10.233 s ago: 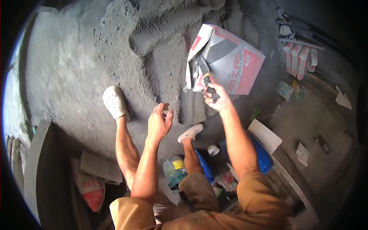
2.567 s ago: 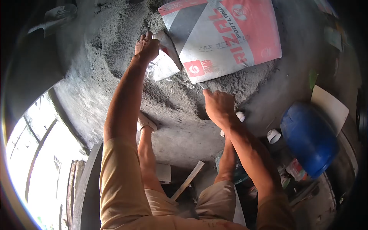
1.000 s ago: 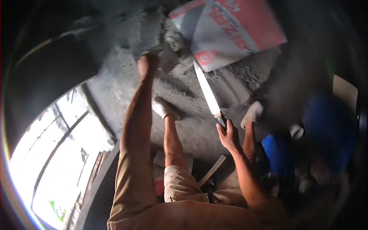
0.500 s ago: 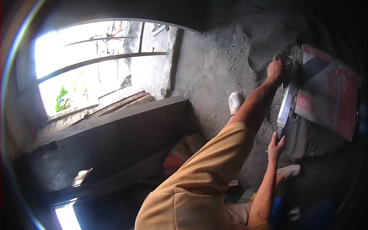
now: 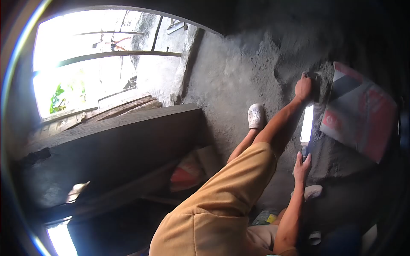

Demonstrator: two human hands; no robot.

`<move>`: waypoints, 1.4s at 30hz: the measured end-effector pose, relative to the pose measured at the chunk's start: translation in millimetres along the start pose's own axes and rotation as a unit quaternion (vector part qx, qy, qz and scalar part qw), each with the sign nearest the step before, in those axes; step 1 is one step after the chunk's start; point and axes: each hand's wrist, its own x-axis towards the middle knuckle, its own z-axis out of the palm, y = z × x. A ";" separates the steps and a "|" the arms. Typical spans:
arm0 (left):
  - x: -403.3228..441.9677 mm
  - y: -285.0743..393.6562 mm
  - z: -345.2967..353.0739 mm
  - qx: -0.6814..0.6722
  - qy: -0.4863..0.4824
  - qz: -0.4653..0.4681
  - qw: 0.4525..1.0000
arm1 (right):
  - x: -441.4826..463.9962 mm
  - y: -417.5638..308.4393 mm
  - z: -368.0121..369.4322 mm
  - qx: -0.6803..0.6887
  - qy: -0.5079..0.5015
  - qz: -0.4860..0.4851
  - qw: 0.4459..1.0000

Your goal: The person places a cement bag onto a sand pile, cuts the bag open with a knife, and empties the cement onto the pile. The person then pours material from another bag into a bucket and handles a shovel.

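A long, flat metal blade (image 5: 306, 123) lies close to the rough grey mortar surface (image 5: 273, 77). At its near end is a short dark handle (image 5: 304, 150). My right hand (image 5: 301, 167) grips that handle between thumb and fingers. Farther up, my left hand (image 5: 303, 88) is closed at the far end of the blade, against the mortar. Shadow hides what its fingers hold. Just right of the blade lies a red-and-white printed bag sheet (image 5: 358, 117), flattened out, with a dark stripe of shadow across it.
My white clogs (image 5: 256, 116) stand on the grey surface. To the left runs a concrete ledge (image 5: 119, 126) beneath a bright barred window opening (image 5: 77, 72). A red-and-white bag (image 5: 185, 175) sits below the ledge. A white cup-like object (image 5: 314, 238) is near the bottom.
The view has shifted a little. Both hands and the blade appear slightly lower and farther left, and the blade now reflects bright white light. Both hands keep their closed shape.
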 end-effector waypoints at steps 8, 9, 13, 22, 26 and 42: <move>-33.1 48.0 -100.3 0.019 0.044 0.025 0.999 | -11.5 -23.7 -60.6 -0.039 0.013 -0.058 0.997; -32.2 51.7 -113.7 0.018 0.056 0.028 0.998 | -11.1 -14.2 -79.3 -0.017 -0.005 -0.023 1.000; 9.1 -24.8 -73.4 0.032 0.309 0.195 0.930 | -26.9 35.9 -160.6 0.065 0.026 0.033 0.997; -176.3 102.1 -261.3 0.192 0.174 0.107 0.960 | -205.6 79.0 -444.4 0.196 0.155 0.091 0.964; -214.3 88.9 -287.6 0.206 0.199 0.130 0.949 | -287.9 161.4 -520.0 0.120 0.266 0.133 0.947; -510.7 -9.9 -394.0 -0.097 0.427 -0.109 0.892 | -456.6 122.3 -489.4 0.278 0.112 0.238 0.924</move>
